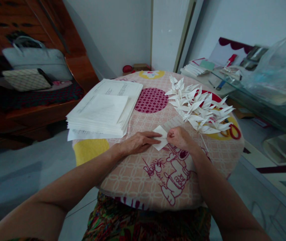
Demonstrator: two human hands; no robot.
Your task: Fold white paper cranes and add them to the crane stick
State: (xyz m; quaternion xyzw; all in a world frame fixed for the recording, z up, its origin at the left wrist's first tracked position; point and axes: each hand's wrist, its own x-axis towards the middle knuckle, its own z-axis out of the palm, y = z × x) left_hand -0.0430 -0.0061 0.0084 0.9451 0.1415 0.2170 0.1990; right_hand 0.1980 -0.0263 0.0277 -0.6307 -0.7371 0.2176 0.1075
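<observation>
A small square of white paper (160,130), with folds in it, lies turned cornerwise on the table in front of me. My left hand (140,142) holds it from the left, fingers stretched over its surface and pressing it down. At its right edge, the curled fingers of my right hand (180,137) pinch the paper. Just behind my right hand is a flat piece of printed paper (173,122), partly covered. Many folded white paper cranes (195,105) are heaped on the right side of the table.
A thick stack of printed sheets (97,108) occupies the table's left side. Red-handled scissors (234,131) lie at the right edge by the cranes. The round table has a patterned cloth (132,174). A glass shelf (235,88) with plastic bags stands right; a wooden bench (77,67) with bags stands left.
</observation>
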